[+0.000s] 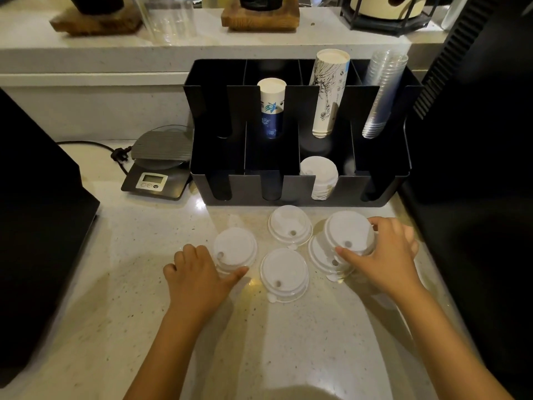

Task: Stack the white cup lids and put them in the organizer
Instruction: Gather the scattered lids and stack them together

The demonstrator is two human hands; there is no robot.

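Observation:
Several white cup lids lie on the speckled counter in front of a black organizer (300,190). My right hand (386,255) grips a white lid (347,230) held just above another lid (321,256) at the right. My left hand (199,272) holds the edge of a lid (235,248) at the left, thumb along its near rim. Two more lids rest between them: a far lid (290,225) and a near lid (284,274). A stack of white lids (318,174) stands in the organizer's front third slot.
The organizer's rear slots hold two paper cup stacks (271,106) (328,93) and clear plastic cups (380,93). A digital scale (160,166) with a cable sits left of it. Dark machines flank the counter on the left (37,226) and the right (476,168).

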